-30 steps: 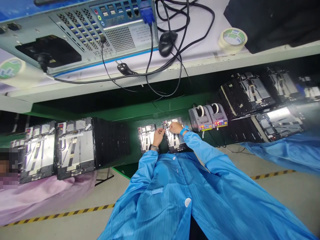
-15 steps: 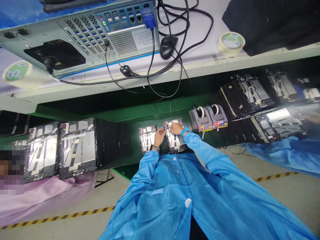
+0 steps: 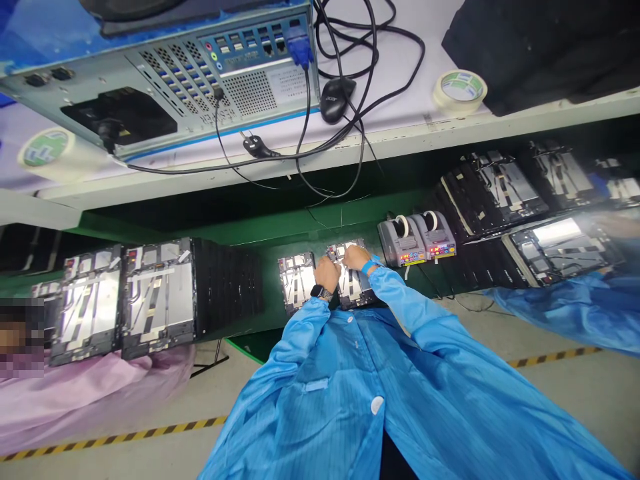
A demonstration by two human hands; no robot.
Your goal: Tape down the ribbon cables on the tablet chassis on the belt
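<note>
In front of my body lies an opened tablet-like device (image 3: 353,287) with silver panels and dark strips, flat on the green bench. My right hand (image 3: 357,257) rests over its upper part, fingers curled in a pinch. At the device's left edge my left hand (image 3: 327,274) is turned knuckles up, with its fingers closed and partly hidden. Whatever is between the fingers of either hand is too small to make out. A second opened device (image 3: 298,283) lies just left of my left hand.
Two grey tape dispensers (image 3: 413,240) stand right of the devices. Stacked black units (image 3: 227,287) fill the left, beside more opened devices (image 3: 157,300). Further stacks (image 3: 505,187) stand at right. A shelf above holds a computer case (image 3: 225,80), mouse (image 3: 336,100) and tape roll (image 3: 460,91). Co-workers' sleeves flank me.
My left hand has moved right, from between the two devices to the nearer device's left edge, and has rolled knuckles up. My right hand has shifted slightly over the same device.
</note>
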